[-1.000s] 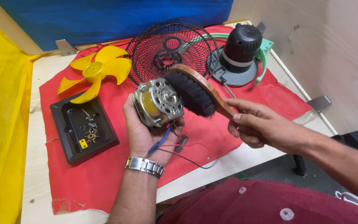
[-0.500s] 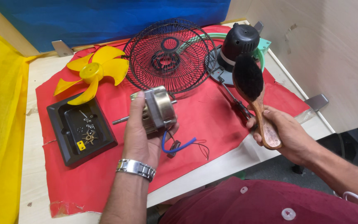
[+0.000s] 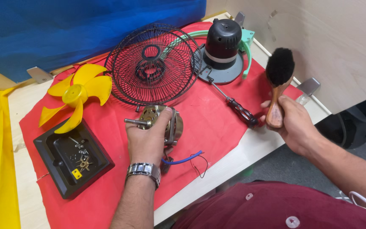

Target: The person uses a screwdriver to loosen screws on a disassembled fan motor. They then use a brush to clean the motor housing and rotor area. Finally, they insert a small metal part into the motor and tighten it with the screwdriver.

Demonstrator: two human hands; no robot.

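My left hand [image 3: 148,139] grips a small fan motor [image 3: 172,123] with its metal shaft pointing left, low over the red cloth [image 3: 217,114]. Blue and black wires [image 3: 183,160] trail from the motor toward the table's front edge. My right hand [image 3: 291,121] holds a wooden-handled brush [image 3: 278,80] upright by its handle, black bristles at the top, above the table's right end. A screwdriver [image 3: 234,106] with a dark handle lies on the cloth just left of my right hand.
A black wire fan guard [image 3: 153,63] leans at the back centre. A yellow fan blade [image 3: 75,99] lies at the left, with a black tray [image 3: 70,159] of screws in front of it. A black motor housing on a green stand [image 3: 225,46] sits at the back right.
The brush has come off the motor and swung right and upright. My left hand has turned the motor and lowered it toward the cloth.
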